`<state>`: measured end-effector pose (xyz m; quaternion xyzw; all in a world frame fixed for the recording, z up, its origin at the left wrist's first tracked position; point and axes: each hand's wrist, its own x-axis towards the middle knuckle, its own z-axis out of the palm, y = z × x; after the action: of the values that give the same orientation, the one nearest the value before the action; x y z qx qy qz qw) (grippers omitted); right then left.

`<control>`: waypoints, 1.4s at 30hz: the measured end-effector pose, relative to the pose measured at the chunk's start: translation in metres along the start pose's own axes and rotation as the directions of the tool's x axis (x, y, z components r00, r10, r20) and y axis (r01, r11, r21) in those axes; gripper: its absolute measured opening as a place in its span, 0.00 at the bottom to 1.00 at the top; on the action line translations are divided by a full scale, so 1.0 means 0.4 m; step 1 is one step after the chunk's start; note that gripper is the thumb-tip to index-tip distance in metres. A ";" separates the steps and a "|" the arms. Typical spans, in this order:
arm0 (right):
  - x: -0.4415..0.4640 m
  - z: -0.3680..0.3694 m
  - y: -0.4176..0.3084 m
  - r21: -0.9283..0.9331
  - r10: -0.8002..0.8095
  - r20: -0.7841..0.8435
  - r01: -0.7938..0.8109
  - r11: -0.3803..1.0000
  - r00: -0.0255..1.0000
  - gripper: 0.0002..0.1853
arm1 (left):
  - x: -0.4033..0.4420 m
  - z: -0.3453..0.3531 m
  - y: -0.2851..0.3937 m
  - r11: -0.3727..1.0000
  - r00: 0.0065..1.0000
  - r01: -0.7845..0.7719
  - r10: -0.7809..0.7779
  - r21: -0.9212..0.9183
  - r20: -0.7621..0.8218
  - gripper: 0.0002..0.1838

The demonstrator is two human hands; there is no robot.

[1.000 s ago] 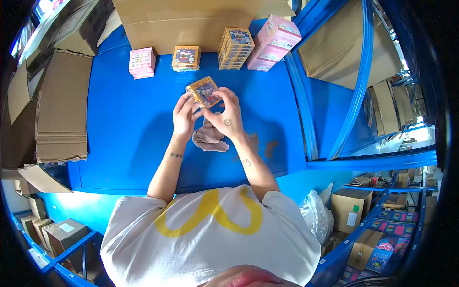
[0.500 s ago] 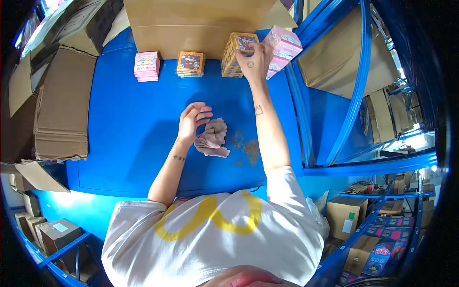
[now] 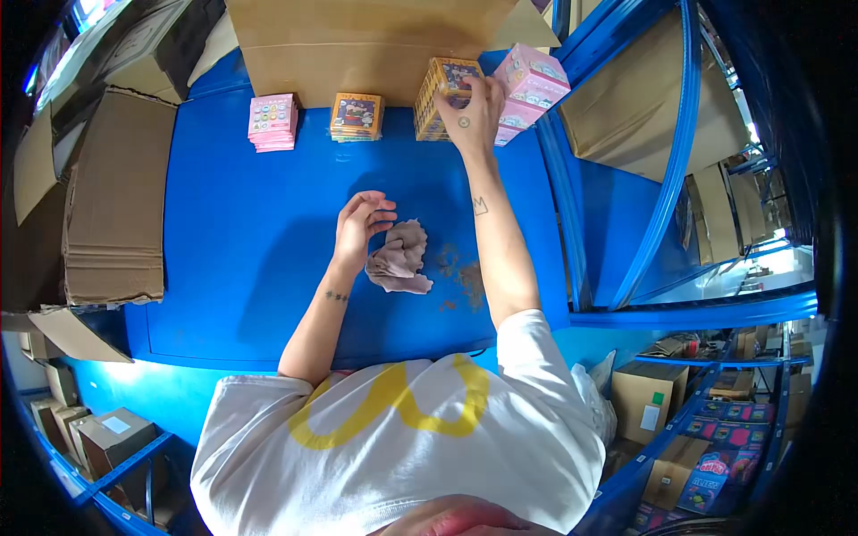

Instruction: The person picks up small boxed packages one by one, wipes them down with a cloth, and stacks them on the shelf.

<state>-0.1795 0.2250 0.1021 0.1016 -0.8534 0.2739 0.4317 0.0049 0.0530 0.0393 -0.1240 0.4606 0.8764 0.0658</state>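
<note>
My right hand reaches to the back of the blue table and grips a tall stack of orange printed boxes. Its thumb lies along the near side, and the fingers bend over the top at the right; the fingertips are partly hidden. Pink printed boxes stand stacked just right of that hand. My left hand is held over the middle of the table, fingers loosely bent and apart, with nothing in it. Beside it lies a crumpled greyish-pink cloth.
Flat pink packs and flat orange packs sit in short piles along the back. Behind them rises a large cardboard box. Another open carton flanks the left, blue shelf uprights the right. Brown smudges mark the tabletop.
The view has shifted very slightly. My right hand stays at the orange stack with its fingers a little changed in pose; my left hand and the cloth keep their places.
</note>
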 end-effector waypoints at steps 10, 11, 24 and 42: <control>-0.001 0.016 0.003 0.048 0.102 0.052 -0.104 0.993 0.993 0.26 | 0.009 -0.012 -0.001 1.000 1.000 0.002 -0.002 -0.029 0.003 0.11; -0.002 0.014 0.004 0.058 0.115 0.062 -0.119 0.991 0.991 0.26 | 0.008 -0.012 -0.003 0.999 1.000 0.006 -0.006 -0.033 0.005 0.11; -0.144 0.050 -0.158 0.294 -0.274 0.295 0.186 0.938 0.915 0.20 | 0.007 -0.015 -0.016 1.000 0.999 -0.014 0.013 -0.015 -0.041 0.10; -0.430 -0.212 -0.249 0.443 -0.362 0.417 0.162 0.882 0.834 0.21 | 0.002 -0.043 0.058 0.792 0.969 0.050 0.110 -0.608 0.223 0.30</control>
<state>0.0235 0.1788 0.0442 0.3693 -0.8396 0.3401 0.2075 0.0013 0.0258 0.0481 -0.0215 0.1440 0.9872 0.0651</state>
